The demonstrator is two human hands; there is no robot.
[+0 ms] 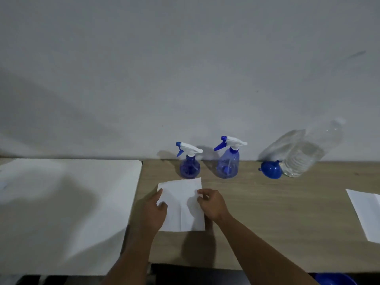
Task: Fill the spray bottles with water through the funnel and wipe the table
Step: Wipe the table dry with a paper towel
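A white paper towel (182, 204) is held just above the wooden table (267, 212). My left hand (154, 212) grips its left edge and my right hand (211, 203) pinches its right edge. Behind the towel, against the wall, stand two blue spray bottles with white trigger heads: a round one (189, 164) and a taller one (228, 162). A blue funnel (271, 170) lies on its side further right, touching a large clear water bottle (304, 157) that holds water.
A white table (61, 202) adjoins the wooden one on the left. Another white paper sheet (366, 212) lies at the right edge. A blue object (335, 279) shows below the table's front edge at bottom right. A grey wall rises behind.
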